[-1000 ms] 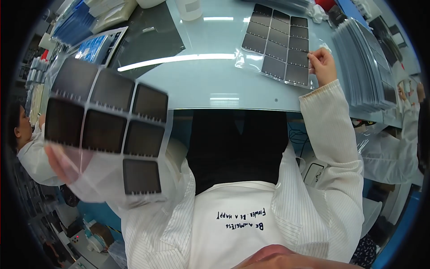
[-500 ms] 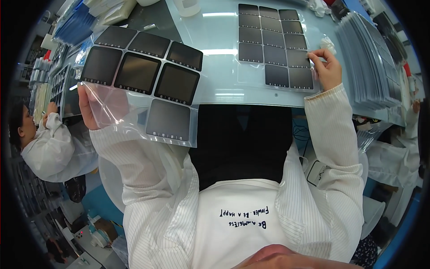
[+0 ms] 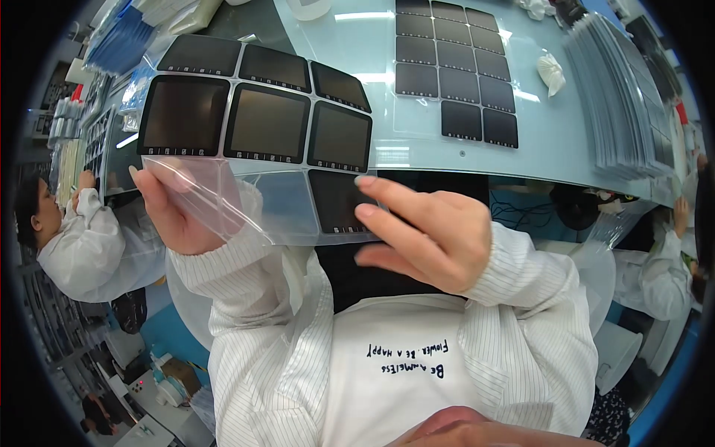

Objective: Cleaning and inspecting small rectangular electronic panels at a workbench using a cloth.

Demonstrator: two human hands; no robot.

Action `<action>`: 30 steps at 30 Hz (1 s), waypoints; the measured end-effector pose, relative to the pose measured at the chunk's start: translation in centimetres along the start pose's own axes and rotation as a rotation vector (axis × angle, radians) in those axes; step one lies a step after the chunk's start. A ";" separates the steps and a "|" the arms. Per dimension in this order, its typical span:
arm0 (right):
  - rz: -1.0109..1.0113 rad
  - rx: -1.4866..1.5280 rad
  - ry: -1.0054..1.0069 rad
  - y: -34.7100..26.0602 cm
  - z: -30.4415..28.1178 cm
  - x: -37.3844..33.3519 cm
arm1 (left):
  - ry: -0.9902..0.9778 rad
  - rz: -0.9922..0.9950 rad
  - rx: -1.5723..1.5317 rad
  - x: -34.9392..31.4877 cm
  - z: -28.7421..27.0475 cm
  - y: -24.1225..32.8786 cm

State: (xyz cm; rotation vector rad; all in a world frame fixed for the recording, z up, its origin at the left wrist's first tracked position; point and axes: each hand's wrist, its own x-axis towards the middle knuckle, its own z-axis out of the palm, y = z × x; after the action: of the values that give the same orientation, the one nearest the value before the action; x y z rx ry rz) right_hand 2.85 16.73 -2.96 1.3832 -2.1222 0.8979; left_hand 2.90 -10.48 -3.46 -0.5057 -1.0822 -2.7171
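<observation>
My left hand [image 3: 182,205] grips the lower left part of a clear plastic sheet [image 3: 279,201], partly seen through the film. Several dark, glossy rectangular panels with black borders sit on this sheet in rows, and it is raised and tilted above the table's front edge. One panel [image 3: 335,201] lies at its lower right, beside a bare stretch of film. My right hand [image 3: 432,231] is at that panel's right side, fingers stretched out and apart, two fingertips over or against the sheet's edge. Whether they touch it I cannot tell. A second sheet of dark panels [image 3: 458,56] lies flat on the table.
The pale glass-topped table [image 3: 417,153] has a tall stack of panel sheets [image 3: 622,104] at right. A crumpled white wad [image 3: 551,74] lies beside it. Blue and clear packets [image 3: 123,37] are piled far left. A co-worker [image 3: 78,235] sits at left; another person's sleeve shows at right.
My right hand has left the flat sheet on the table and come left and nearer to the held sheet. The held sheet has shifted slightly right, still in my left hand.
</observation>
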 end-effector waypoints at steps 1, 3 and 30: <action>-0.057 -0.022 0.031 0.3 0.6 -0.1 | -0.002 -0.003 -0.001 0.1 -0.4 0.1; -0.166 -0.028 0.117 1.3 1.4 -0.2 | -0.127 -0.057 -0.287 0.0 -1.3 -0.3; 0.001 0.100 0.038 -0.2 0.4 1.5 | 0.194 -0.344 0.550 -5.6 5.8 -5.8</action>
State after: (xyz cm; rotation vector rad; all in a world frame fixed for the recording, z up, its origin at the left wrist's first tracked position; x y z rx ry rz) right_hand 2.45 15.40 -2.17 1.4017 -2.0754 1.0352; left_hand 7.89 -2.08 -5.33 0.0355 -1.9034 -2.4779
